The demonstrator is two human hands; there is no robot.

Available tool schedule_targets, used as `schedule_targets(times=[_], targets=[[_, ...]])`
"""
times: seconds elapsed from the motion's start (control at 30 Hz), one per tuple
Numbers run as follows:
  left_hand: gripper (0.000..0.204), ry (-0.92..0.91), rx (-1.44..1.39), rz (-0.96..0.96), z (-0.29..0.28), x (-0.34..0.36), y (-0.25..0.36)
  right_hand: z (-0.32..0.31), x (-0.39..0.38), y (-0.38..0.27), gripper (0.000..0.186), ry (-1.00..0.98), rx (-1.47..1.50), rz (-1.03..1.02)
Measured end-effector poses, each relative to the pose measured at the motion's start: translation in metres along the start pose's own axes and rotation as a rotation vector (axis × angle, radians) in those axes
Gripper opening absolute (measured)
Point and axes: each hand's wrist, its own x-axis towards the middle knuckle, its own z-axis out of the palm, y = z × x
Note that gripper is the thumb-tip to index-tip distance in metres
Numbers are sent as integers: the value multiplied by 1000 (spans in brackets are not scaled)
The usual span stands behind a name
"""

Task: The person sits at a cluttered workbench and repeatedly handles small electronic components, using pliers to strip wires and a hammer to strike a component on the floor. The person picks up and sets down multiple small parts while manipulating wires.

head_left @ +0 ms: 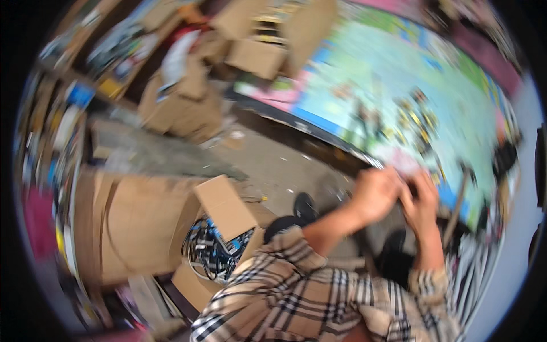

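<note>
Left hand (376,192) at pinkish film (402,160)

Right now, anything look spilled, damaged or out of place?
Yes: pale scraps litter the floor beside the colourful table, apparently loose debris. No clear damage visible, but blur hides detail.

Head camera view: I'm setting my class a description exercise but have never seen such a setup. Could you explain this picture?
There is no machine: a person works bare-handed. A wide fisheye camera on their head looks down, so edges bend and the checked shirt fills the bottom. The left hand and right hand come together, holding a pale pinkish thing, too blurred to identify. Beyond them, a table with a colourful cover bears yellow and dark pieces; a hammer lies near its right side. At lower left, an open cardboard box contains dark, cable-like items.
</note>
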Motion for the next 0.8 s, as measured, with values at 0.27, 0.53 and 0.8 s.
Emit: schedule_targets(times=[0.27,0.53,0.8], targets=[[16,61,252,101,9,0,19,2,-3,16,11,-22,-68,68],[13,119,282,182,12,-3,21,3,-2,24,9,31,-40,77],[10,222,102,215,18,1,5,-58,1,121,12,200,-159,173]])
